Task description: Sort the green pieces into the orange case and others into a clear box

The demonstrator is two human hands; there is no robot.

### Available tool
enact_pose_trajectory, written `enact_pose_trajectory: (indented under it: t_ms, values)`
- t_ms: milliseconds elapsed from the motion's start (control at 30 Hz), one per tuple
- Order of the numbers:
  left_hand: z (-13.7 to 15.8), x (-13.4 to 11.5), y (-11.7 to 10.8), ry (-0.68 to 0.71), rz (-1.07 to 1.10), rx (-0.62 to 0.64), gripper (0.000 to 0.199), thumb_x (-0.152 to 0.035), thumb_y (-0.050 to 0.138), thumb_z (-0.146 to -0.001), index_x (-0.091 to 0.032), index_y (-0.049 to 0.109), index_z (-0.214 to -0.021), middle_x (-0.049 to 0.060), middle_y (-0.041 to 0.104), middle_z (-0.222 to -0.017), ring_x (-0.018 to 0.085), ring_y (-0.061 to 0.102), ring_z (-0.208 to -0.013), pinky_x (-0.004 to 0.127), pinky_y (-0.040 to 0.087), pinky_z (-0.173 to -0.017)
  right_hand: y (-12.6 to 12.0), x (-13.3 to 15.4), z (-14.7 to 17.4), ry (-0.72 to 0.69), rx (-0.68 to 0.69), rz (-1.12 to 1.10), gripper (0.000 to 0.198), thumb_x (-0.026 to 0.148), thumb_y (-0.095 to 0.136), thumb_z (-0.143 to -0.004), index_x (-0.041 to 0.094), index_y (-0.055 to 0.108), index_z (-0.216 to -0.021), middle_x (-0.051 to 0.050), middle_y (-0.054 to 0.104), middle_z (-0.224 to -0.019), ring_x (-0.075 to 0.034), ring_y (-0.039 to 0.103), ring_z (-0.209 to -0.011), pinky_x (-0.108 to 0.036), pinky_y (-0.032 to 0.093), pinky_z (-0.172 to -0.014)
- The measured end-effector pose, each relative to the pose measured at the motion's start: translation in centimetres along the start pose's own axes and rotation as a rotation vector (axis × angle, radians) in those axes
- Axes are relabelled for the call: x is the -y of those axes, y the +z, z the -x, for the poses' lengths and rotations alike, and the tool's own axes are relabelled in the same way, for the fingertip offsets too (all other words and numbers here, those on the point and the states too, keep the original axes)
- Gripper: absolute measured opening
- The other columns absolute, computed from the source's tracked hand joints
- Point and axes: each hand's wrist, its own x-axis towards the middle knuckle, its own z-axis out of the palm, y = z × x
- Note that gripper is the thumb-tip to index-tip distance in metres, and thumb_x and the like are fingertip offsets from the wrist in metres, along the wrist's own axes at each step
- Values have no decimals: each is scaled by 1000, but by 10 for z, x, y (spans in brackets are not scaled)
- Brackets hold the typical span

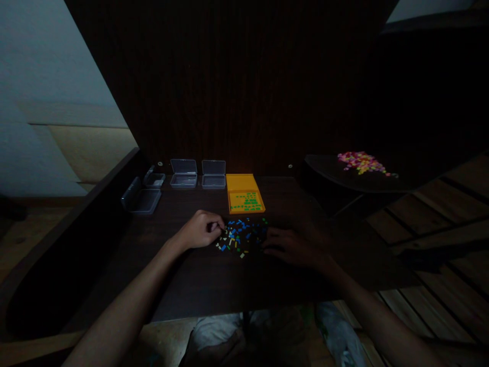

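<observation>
A loose scatter of small flat pieces (234, 235), blue, green, yellow and cream, lies on the dark tabletop between my hands. At its left edge my left hand (201, 229) is closed, thumb and forefinger brought together by some cream pieces. What they hold, if anything, is too small to see. My right hand (291, 246) rests in deep shadow at the right edge of the scatter, its fingers stretched out and apart. Just behind the pieces stands an open yellow box (241, 181), with green pieces (250, 202) laid in rows inside.
Clear plastic boxes with raised lids stand left of the yellow one: a middle box (214, 181), another box (184, 181), a small box (155, 180) and a larger box (147, 201). Pink and yellow bits (362, 162) are heaped on a side shelf (324, 165). A dark panel (229, 92) rises behind.
</observation>
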Motion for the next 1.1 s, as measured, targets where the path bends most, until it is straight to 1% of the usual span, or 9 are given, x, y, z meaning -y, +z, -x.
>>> enact_pose_trajectory:
  t_ms: [200, 333, 433, 567, 800, 967, 1100]
  values:
    - [1, 0, 1, -8, -6, 14, 20, -12, 52, -74, -13, 71, -75, -2, 58, -54, 9, 52, -48, 19, 38, -52, 10, -2, 3, 11, -34, -30, 20, 26, 54, -96, 19, 72, -100, -6, 69, -99, -16, 66, -84, -26, 50, -75]
    - [1, 2, 2, -2, -7, 24, 19, -11, 52, -73, -14, 71, -75, -2, 59, -55, 9, 52, -49, 19, 38, -53, 10, 0, 2, 2, -46, -14, 19, 25, 55, -96, 18, 72, -101, -7, 70, -100, -17, 67, -84, -27, 51, -74]
    - [1, 2, 3, 0, -9, 25, 20, -11, 51, -74, -14, 71, -76, -1, 60, -56, 9, 53, -49, 19, 38, -52, 10, -1, 3, -18, -82, -23, 20, 24, 55, -95, 19, 71, -106, -8, 71, -102, -17, 68, -86, -28, 52, -76]
    - [1, 1, 4, -2, -16, 22, 20, -10, 51, -73, -14, 71, -76, -2, 60, -56, 9, 53, -49, 19, 38, -52, 11, -2, 5, -39, -112, -55, 20, 21, 55, -95, 20, 72, -106, -7, 72, -100, -17, 68, -87, -28, 52, -78]
    - [1, 0, 3, 6, -13, 25, 20, -10, 51, -73, -14, 71, -75, -2, 60, -56, 9, 53, -49, 19, 39, -52, 9, 0, 1, -34, -86, -24, 21, 21, 54, -95, 20, 72, -106, -7, 71, -101, -16, 68, -87, -27, 52, -77]
    - [1, 1, 4, -5, -28, 34, 21, -10, 51, -73, -15, 71, -76, -1, 62, -58, 10, 55, -50, 20, 39, -53, 8, 2, 1, 5, -64, 14, 18, 20, 56, -94, 20, 74, -99, -6, 71, -97, -16, 67, -81, -27, 51, -73]
    - [1, 1, 5, -17, -35, 49, 21, -11, 51, -73, -14, 72, -77, 0, 63, -59, 11, 56, -52, 21, 40, -55, 8, 3, 2, 9, -60, 3, 19, 20, 55, -94, 20, 74, -98, -6, 71, -97, -16, 67, -83, -26, 51, -74]
